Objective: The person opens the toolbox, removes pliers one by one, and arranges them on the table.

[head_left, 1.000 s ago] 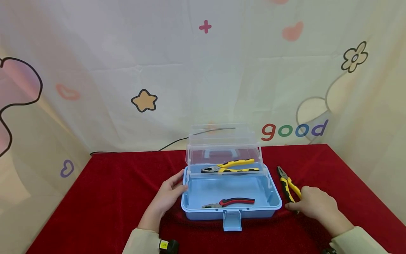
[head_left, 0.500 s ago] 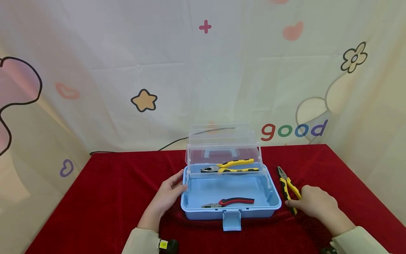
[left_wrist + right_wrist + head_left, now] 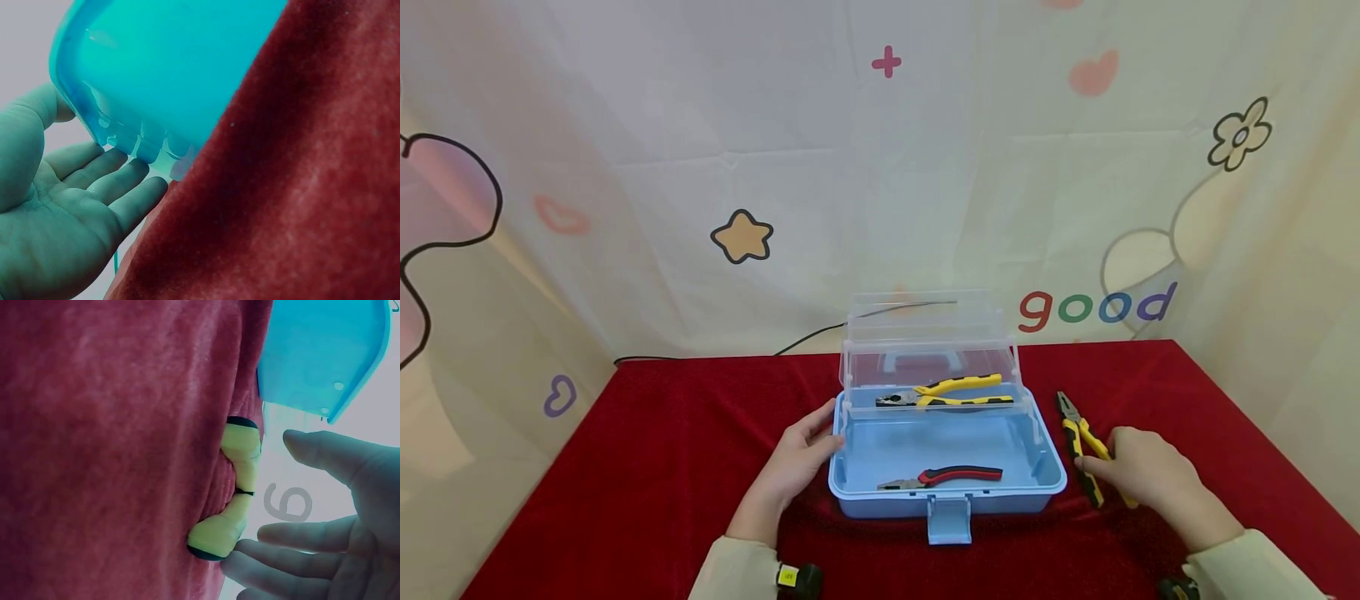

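Observation:
A light blue toolbox [image 3: 925,507] with a clear raised lid [image 3: 917,362] stands in the middle. My left hand [image 3: 801,460] rests against its left side, thumb at the rim and fingers extended along the wall. In the left wrist view the fingertips meet the toolbox's end. Right of the toolbox lie yellow-and-black pliers [image 3: 1077,437] on the cloth, handles spread. Over their handles is my right hand [image 3: 1150,471], its thumb apart from the fingers. The right wrist view shows those fingers [image 3: 287,569] loosely extended, fingertips right at one handle end.
Inside the toolbox, red-and-black pliers [image 3: 958,475] lie near the front and another yellow-handled pair [image 3: 962,386] rests at the back behind the clear lid. The front latch [image 3: 949,521] hangs down. Red cloth [image 3: 625,483] covers the table; a printed curtain [image 3: 790,108] hangs behind.
My right hand has lifted slightly and loosened from the pliers, whose second handle end now shows beneath it. The left hand and the toolbox have stayed in place.

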`<action>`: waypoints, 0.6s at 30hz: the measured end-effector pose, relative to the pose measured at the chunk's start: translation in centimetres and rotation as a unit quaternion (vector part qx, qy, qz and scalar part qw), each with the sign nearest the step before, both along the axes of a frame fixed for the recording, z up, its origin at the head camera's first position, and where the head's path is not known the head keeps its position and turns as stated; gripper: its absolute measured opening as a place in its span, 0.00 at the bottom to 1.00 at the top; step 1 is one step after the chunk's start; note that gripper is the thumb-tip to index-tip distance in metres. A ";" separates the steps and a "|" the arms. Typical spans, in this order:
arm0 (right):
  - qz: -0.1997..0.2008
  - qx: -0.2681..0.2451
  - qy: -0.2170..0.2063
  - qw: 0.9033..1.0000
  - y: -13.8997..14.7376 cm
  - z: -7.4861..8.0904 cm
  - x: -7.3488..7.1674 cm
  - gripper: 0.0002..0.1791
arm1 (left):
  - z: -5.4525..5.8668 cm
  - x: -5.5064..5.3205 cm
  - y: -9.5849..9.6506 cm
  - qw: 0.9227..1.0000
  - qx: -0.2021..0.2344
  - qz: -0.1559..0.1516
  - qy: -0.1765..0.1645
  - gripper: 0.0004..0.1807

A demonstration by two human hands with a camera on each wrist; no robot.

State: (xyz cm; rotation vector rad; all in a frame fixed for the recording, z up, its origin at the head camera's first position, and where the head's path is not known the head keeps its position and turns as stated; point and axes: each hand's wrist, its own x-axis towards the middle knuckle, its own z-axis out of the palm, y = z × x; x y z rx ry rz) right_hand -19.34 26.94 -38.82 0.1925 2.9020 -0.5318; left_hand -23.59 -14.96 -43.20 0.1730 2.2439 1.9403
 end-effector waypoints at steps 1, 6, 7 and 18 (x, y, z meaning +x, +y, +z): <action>0.000 0.000 0.004 1.000 0.0 0.1 0.0 0.24 | 0.0 0.0 0.0 1.000 -0.001 0.000 0.000 0.32; 0.001 0.011 0.026 1.000 -0.2 0.6 -0.3 0.28 | 0.0 -0.1 0.0 1.000 -0.006 0.002 0.001 0.32; 0.001 0.014 0.028 1.000 -0.2 0.7 -0.4 0.30 | 0.0 -0.1 0.0 1.000 -0.006 0.002 0.002 0.32; 0.014 0.012 0.072 0.997 -0.9 1.7 -0.4 0.37 | 0.0 -0.1 0.0 1.000 -0.003 0.000 0.001 0.32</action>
